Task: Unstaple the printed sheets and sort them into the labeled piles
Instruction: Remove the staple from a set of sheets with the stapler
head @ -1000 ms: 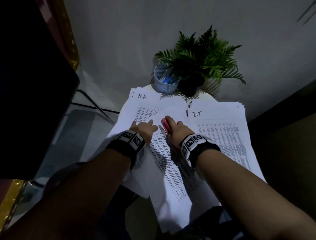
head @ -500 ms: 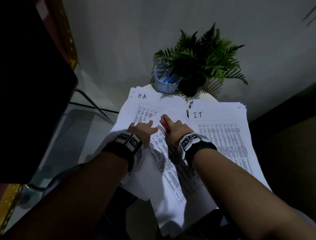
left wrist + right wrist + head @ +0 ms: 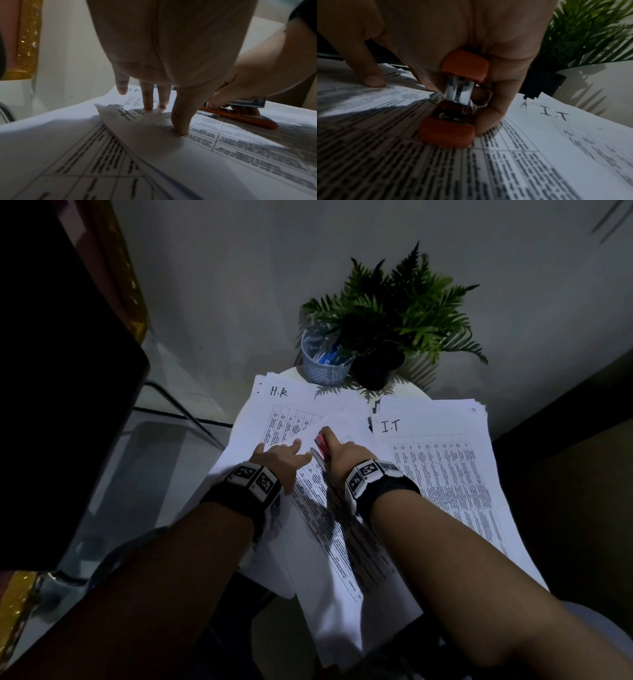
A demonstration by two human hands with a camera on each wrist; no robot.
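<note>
A stapled set of printed sheets (image 3: 329,529) lies slanted across the middle of a small white table (image 3: 409,392), marked H.R near its top corner (image 3: 130,113). My left hand (image 3: 282,457) presses it flat with straight fingertips (image 3: 180,127). My right hand (image 3: 342,458) grips a small orange stapler (image 3: 321,444) whose base lies on the sheet (image 3: 448,134) at the top corner. The stapler's metal nose (image 3: 458,92) points at the paper corner. The H.R pile (image 3: 279,392) lies at the left, the I.T pile (image 3: 390,426) at the right.
A blue mesh cup (image 3: 325,364) with pens and a fern in a black pot (image 3: 387,337) stand at the table's back, against the wall. A dark screen (image 3: 58,392) fills the left. The papers overhang the table's near edge.
Both hands have stayed at the sheets' top corner with the stapler; only a slight shift forward shows.
</note>
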